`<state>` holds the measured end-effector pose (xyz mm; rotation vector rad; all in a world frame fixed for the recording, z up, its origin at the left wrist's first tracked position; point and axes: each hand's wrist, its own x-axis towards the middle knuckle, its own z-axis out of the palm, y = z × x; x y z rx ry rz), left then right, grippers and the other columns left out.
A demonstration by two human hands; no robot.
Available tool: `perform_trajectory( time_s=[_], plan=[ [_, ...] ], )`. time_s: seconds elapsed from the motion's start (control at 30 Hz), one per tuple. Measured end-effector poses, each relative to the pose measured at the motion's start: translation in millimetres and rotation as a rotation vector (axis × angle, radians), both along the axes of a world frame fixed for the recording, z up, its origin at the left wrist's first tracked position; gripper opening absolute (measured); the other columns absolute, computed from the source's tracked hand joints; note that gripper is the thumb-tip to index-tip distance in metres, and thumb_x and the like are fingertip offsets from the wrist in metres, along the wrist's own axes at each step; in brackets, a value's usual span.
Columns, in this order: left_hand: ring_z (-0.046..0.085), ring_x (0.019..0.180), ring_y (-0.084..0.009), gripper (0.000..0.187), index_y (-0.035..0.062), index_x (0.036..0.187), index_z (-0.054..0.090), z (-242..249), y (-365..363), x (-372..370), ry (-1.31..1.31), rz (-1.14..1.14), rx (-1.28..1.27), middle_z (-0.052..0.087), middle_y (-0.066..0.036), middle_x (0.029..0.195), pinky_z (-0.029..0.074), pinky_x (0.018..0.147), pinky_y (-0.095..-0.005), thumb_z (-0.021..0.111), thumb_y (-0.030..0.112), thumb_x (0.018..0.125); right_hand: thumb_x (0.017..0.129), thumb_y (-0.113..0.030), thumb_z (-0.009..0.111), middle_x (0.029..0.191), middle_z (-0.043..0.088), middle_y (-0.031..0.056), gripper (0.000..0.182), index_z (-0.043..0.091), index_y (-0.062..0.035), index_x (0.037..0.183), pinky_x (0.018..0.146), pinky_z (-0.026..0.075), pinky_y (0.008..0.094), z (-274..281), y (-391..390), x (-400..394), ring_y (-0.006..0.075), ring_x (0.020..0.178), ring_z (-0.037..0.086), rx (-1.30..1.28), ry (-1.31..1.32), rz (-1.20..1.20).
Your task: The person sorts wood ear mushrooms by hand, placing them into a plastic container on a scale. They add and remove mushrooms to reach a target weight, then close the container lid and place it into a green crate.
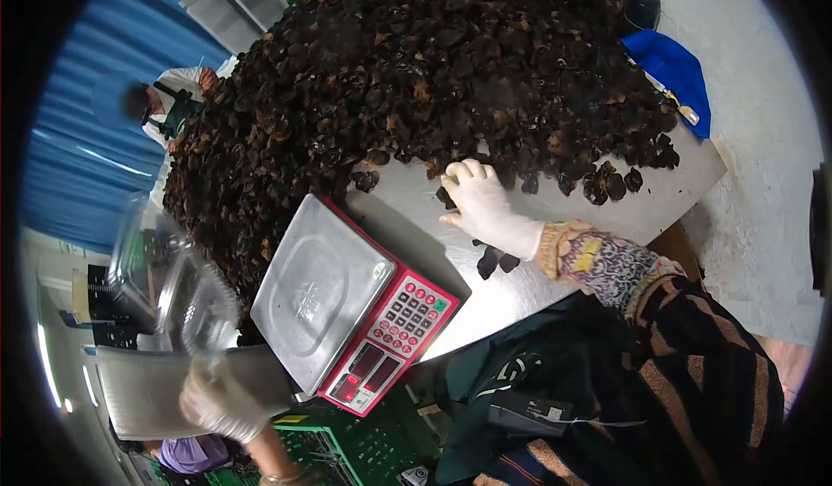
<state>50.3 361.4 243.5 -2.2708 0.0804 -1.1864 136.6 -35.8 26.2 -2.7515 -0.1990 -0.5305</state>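
Observation:
My left hand [221, 399], in a white glove and smeared by motion, grips the edge of a clear plastic container [178, 282] beside the scale. My gloved right hand [485, 204] is at the near edge of a large heap of dark wood ear mushrooms [433, 61]. Its fingers are curled, and a dark mushroom piece [445, 197] shows between them and the thumb. A few loose mushroom pieces [496, 261] lie on the metal table [403, 200] below that wrist. Between my hands stands a red digital scale [325, 291] with a bare steel pan and lit display.
Below the scale is a green plastic crate [338, 451]. A pale translucent bin [186, 391] stands behind my left hand. A blue cloth-like item [672, 78] and a dark object [643, 7] lie at the right. Another person [178, 96] is at the heap's far left.

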Motion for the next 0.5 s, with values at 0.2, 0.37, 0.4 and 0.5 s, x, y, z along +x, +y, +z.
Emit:
perform_trajectory(
  time_s=[0.2, 0.37, 0.4, 0.5],
  plan=[
    [0.056, 0.099, -0.0239, 0.052, 0.0106, 0.124, 0.056, -103.7, -51.0, -20.8, 0.477, 0.013, -0.279, 0.061, -0.01, 0.103, 0.036, 0.098, -0.0433, 0.074, 0.018, 0.076, 0.074, -0.027, 0.073, 0.118, 0.053, 0.0084, 0.034, 0.069, 0.0004, 0.094, 0.096, 0.038, 0.0401, 24.6, -7.6, -29.0, 0.0265, 0.113, 0.045, -0.109, 0.271, 0.081],
    [0.027, 0.139, -0.0435, 0.097, -0.0013, 0.145, 0.031, -138.0, -99.2, -63.0, 0.576, -0.418, -0.512, 0.034, -0.028, 0.145, 0.024, 0.113, -0.0536, 0.083, 0.029, 0.068, 0.08, -0.037, 0.071, 0.128, 0.051, 0.01, 0.047, 0.064, -0.0043, 0.113, 0.107, 0.032, 0.0436, 29.0, -41.6, -56.5, 0.0322, 0.126, 0.04, 0.186, 0.263, 0.083],
    [0.026, 0.139, -0.044, 0.096, -0.0037, 0.144, 0.03, -152.7, -110.6, -67.2, 0.676, -0.639, -0.501, 0.031, -0.027, 0.147, 0.026, 0.112, -0.0537, 0.082, 0.033, 0.072, 0.083, -0.038, 0.068, 0.136, 0.047, 0.0111, 0.05, 0.06, -0.0074, 0.121, 0.111, 0.027, 0.0462, 28.9, -46.4, -47.2, 0.0342, 0.134, 0.032, 0.221, 0.231, -0.01],
    [0.031, 0.134, -0.0486, 0.098, -0.0053, 0.142, 0.031, -192.3, -180.5, -65.3, 1.007, -0.96, -0.652, 0.028, -0.033, 0.145, 0.03, 0.108, -0.0559, 0.08, 0.042, 0.072, 0.086, -0.037, 0.065, 0.143, 0.041, 0.0108, 0.043, 0.062, -0.0104, 0.119, 0.112, 0.023, 0.0518, 2.8, -53.5, -19.2, 0.0345, 0.139, 0.026, 0.009, -0.018, -0.167]
  ],
)
